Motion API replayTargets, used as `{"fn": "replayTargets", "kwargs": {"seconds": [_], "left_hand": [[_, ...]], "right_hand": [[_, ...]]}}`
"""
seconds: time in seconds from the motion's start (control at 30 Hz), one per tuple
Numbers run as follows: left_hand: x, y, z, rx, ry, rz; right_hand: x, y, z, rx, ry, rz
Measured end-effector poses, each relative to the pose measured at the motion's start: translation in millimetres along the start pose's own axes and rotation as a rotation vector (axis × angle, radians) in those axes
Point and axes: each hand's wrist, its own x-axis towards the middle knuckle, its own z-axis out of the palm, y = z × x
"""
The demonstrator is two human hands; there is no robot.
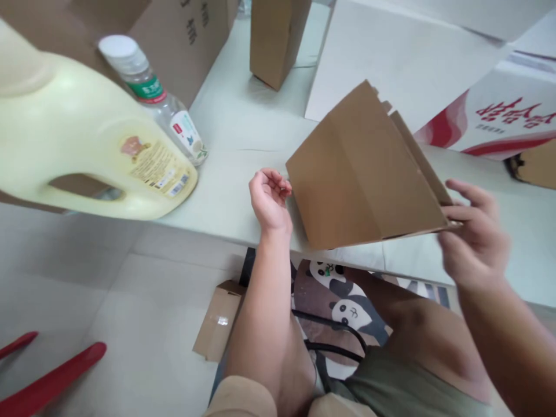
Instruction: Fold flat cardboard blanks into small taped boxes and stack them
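While the right hand (pixel 473 237) pinches the far end of the folded cardboard box (pixel 365 174), the left hand (pixel 269 200) sits loosely curled, holding nothing, right beside its near edge, yellow jug (pixel 87 139) further left.

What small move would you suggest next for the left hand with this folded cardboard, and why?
Probably close the left hand onto the left edge of the folded cardboard. Only the right hand grips it, at its right corner, while the left fingers curl loosely beside it, holding nothing.
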Motion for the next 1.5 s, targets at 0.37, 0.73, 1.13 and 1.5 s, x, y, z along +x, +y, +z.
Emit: {"fn": "replayTargets", "kwargs": {"seconds": [0.37, 0.73, 1.13, 1.5], "left_hand": [[-1, -27, 13.2, 0.342, 0.035, 0.442], [-41, -50, 16.6, 0.629, -0.636, 0.595], [-51, -53, 8.4, 0.690, -0.399, 0.572], [-57, -70, 8.0, 0.743, -0.360, 0.684]], "right_hand": [[4, 3, 19, 0.860, 0.483, -0.360], [-6, 54, 22, 0.716, 0.414, -0.148], [-8, 65, 33, 1.076, 0.319, -0.185], [-23, 77, 35, 1.082, 0.330, -0.161]]}}
